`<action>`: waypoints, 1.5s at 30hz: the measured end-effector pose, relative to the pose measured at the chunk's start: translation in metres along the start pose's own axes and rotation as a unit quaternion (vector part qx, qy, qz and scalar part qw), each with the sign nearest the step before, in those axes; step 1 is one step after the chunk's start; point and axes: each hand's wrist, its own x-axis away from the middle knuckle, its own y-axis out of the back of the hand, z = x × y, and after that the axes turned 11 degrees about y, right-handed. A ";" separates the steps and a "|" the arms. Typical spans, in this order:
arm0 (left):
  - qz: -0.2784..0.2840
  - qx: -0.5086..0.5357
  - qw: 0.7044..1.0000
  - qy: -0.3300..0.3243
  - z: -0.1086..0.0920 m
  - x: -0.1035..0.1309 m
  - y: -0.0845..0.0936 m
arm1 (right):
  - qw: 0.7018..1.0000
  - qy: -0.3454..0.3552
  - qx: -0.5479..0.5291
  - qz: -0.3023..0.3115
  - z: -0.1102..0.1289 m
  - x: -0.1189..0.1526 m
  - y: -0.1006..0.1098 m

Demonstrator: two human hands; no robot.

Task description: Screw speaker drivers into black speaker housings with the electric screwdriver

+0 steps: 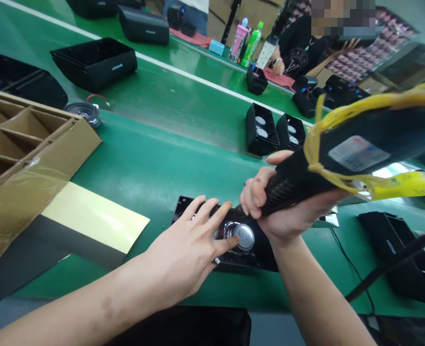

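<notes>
A black speaker housing point(259, 252) lies on the green table in front of me, with a round silver speaker magnet point(244, 237) and thin red wires inside it. My left hand point(190, 245) rests over its left part, fingers spread, the thumb and a fingertip near the magnet. My right hand point(284, 206) is wrapped round a black power driver point(298, 182) with yellow ties and a label on it. The driver points down and left to the housing; its tip is hidden behind my hands.
A cardboard divider box point(86, 144), yellow sheet point(97, 218) and loose speaker point(84, 113) lie left. Open housings point(262, 129) stand beyond, another black housing point(395, 240) at right. A cable point(352, 264) hangs at right. A person point(302, 48) sits across, near bottles point(251, 43).
</notes>
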 end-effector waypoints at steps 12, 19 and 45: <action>0.021 -0.003 1.000 -0.003 0.000 0.001 0.007 | 0.995 -0.018 -0.060 0.074 -0.005 0.003 0.008; 0.001 -0.006 1.000 -0.001 0.003 0.006 -0.003 | 0.992 -0.026 -0.094 0.080 -0.007 0.003 0.004; -0.178 -0.130 0.967 -0.128 0.024 -0.019 -0.068 | 0.905 0.274 0.246 -0.214 0.090 -0.016 0.159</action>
